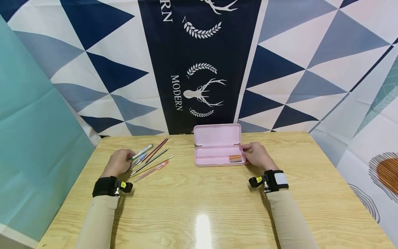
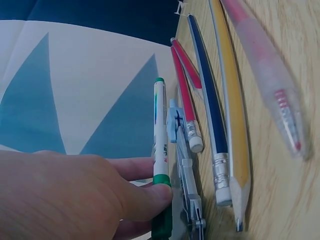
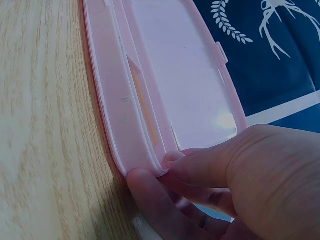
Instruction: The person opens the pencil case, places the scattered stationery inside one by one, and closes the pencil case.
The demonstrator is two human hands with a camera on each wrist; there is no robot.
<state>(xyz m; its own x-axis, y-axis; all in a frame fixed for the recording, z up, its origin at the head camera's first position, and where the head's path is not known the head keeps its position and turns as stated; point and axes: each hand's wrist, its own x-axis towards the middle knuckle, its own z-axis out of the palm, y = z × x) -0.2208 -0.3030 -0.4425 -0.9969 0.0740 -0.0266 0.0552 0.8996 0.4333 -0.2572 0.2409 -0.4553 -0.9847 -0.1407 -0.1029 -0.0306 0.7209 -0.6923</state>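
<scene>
My left hand [image 1: 118, 163] is at the left of the table, pinching a white marker [image 2: 160, 130] with green ends between thumb and fingers. Beside the marker lies a pale blue and silver drawing compass [image 2: 186, 175]. Red pencils [image 2: 183, 92], a dark blue pencil [image 2: 206, 95], a yellow pencil [image 2: 233, 100] and a pink translucent pen [image 2: 265, 70] fan out to its right. My right hand [image 1: 259, 155] grips the right end of an open pink pencil case [image 1: 211, 162], thumb at the rim. Inside its front right corner sits an orange and grey eraser [image 1: 235, 158].
Everything lies on a light wooden table [image 1: 174, 207]. A patterned cloth [image 1: 199, 52] hangs behind its back edge, close to the raised lid of the case. A teal panel [image 1: 37, 131] borders the table on the left.
</scene>
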